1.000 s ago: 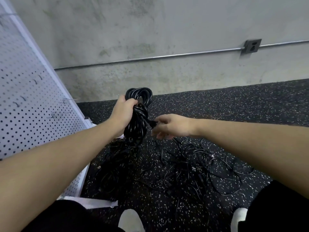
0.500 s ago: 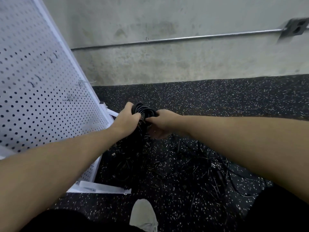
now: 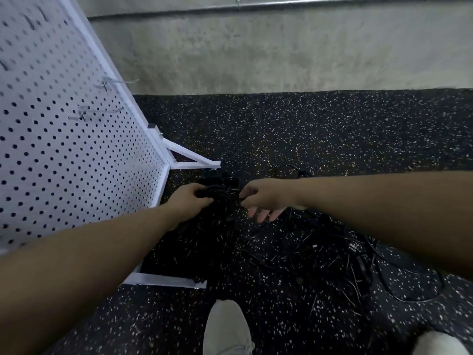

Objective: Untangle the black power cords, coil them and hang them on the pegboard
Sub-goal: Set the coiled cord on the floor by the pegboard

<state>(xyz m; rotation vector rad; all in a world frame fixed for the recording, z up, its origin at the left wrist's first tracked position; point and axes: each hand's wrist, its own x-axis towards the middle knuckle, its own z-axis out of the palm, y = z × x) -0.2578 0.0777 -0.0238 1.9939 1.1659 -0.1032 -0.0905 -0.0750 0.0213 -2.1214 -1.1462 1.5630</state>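
A coiled bundle of black power cord [image 3: 221, 194] is low over the speckled floor, close to the pegboard's foot. My left hand [image 3: 190, 198] grips the bundle from the left, fingers curled round it. My right hand [image 3: 261, 198] meets it from the right, thumb and forefinger pinching a strand while the other fingers hang loose below. A tangle of thin black cords [image 3: 332, 254] sprawls over the floor under my right forearm. The white pegboard [image 3: 64, 149] leans at the left and carries metal hooks [image 3: 102, 112].
The pegboard stands on white frame feet [image 3: 194, 162] and a white base bar [image 3: 166, 280]. A concrete wall [image 3: 281, 52] with a conduit pipe runs behind. My pale shoes [image 3: 226, 329] are at the bottom edge, on the black speckled floor [image 3: 332, 129].
Both hands brought the coiled bundle down from chest height to near the floor by the pegboard foot. My view tipped downward and leftward, so the pegboard looms larger.
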